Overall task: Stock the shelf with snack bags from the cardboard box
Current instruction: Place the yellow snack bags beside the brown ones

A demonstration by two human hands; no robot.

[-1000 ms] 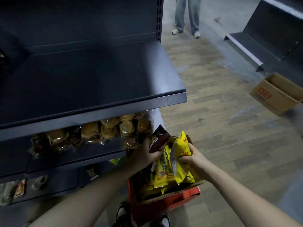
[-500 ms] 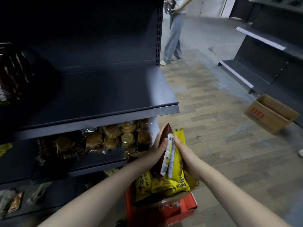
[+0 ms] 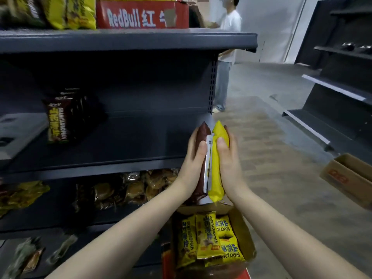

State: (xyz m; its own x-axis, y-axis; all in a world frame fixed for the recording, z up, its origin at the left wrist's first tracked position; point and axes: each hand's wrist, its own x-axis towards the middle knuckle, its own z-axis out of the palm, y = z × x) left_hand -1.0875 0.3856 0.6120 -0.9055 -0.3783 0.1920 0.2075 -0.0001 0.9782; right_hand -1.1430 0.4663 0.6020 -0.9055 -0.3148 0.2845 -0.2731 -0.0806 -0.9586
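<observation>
L hand (image 3: 193, 168), R hand (image 3: 229, 168) grip 2 snack bags (image 3: 215, 178) together.

My left hand (image 3: 194, 164) and right hand (image 3: 228, 164) cover the faces of the brown bag (image 3: 201, 133) and yellow bag (image 3: 216, 172) held between them, hiding their print. The near cardboard box (image 3: 242, 235) runs off the bottom edge under my forearms. The packets (image 3: 32, 260) on the lowest shelf, near left, are too blurred to name.
</observation>
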